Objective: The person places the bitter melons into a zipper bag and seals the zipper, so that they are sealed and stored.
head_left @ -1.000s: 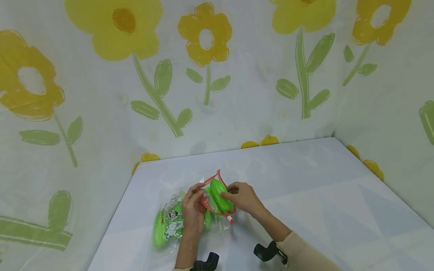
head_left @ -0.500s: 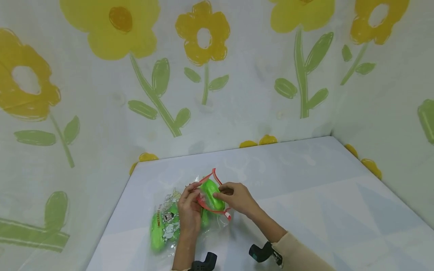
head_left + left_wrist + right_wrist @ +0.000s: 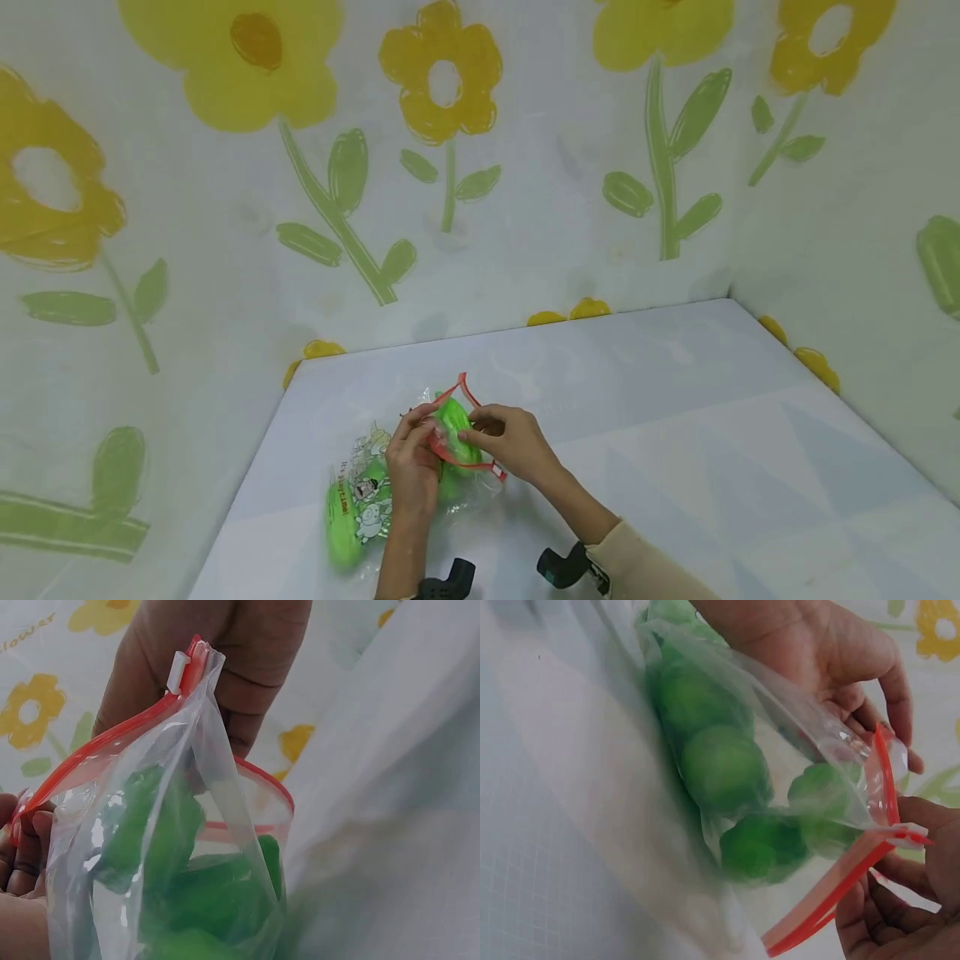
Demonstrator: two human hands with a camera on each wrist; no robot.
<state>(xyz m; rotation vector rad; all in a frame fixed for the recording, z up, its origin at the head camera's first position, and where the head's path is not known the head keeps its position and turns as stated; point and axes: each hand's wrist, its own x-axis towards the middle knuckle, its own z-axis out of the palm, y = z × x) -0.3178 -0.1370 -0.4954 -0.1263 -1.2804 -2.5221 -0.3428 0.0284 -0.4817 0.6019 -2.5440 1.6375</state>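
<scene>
A clear slider zip bag with cartoon print and a red zip edge lies on the table, bulging with bright green rounded lumps. My left hand holds the bag's left side near its mouth, pinching the red edge in the left wrist view. A lobed green piece sits in the wide mouth, its kind unclear. My right hand has its thumb on this piece and its fingers curled behind it. The white slider is at one end of the zip.
The pale table extends to the right and behind the bag. A flower-printed cloth wall stands along the back and sides. Black wrist cameras sit at both wrists, near the front edge of view.
The green piece shows less above the bag's mouth and has sunk leftward into it, my right hand following. Both hands and the bag have shifted slightly left in the head view.
</scene>
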